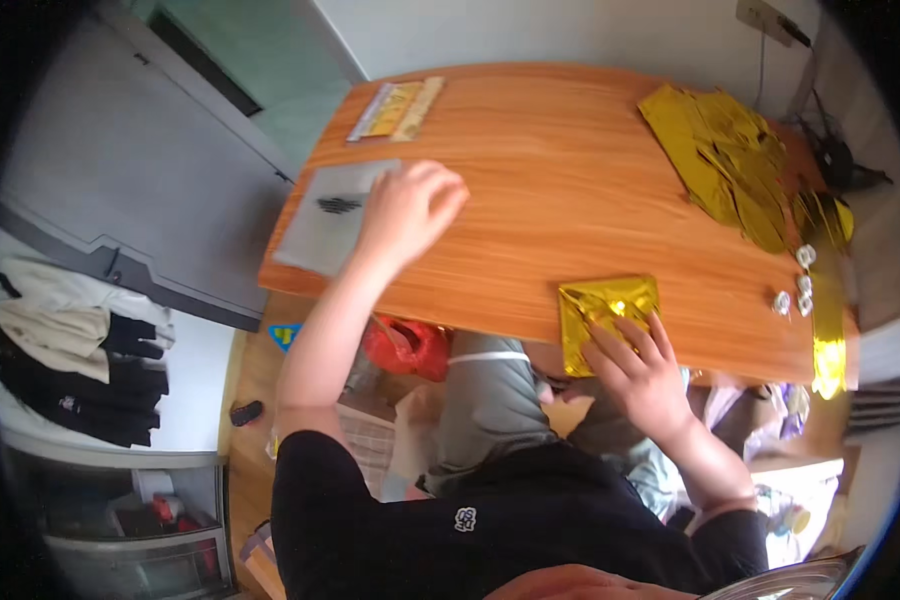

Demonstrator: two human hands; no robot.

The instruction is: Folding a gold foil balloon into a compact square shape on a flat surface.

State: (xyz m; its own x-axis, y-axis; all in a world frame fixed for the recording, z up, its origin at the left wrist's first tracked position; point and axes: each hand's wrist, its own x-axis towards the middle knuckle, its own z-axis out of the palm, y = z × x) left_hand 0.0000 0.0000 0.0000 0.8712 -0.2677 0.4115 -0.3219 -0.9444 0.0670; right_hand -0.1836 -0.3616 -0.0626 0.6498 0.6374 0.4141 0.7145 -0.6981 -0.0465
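My left hand (pixel 415 210) is lifted over the left side of the table, its fingers curled toward the thumb in a pinch. Whatever may be between those fingertips is too small or blurred to make out. Beneath and beside it lies a grey translucent sheet (pixel 315 235) with a small heap of thin black pieces (pixel 339 205) on it. At the table's near edge, my right hand (pixel 642 378) rests with spread fingers on a shiny gold foil square (pixel 610 297). The foil looks creased under the fingers.
Crumpled gold foil sheets (pixel 720 165) lie at the far right, near several small white rolls (pixel 805 283). A printed flat packet (pixel 397 110) sits at the far left of the wooden table (pixel 530 170). A red bag (pixel 415 350) is below the near edge.
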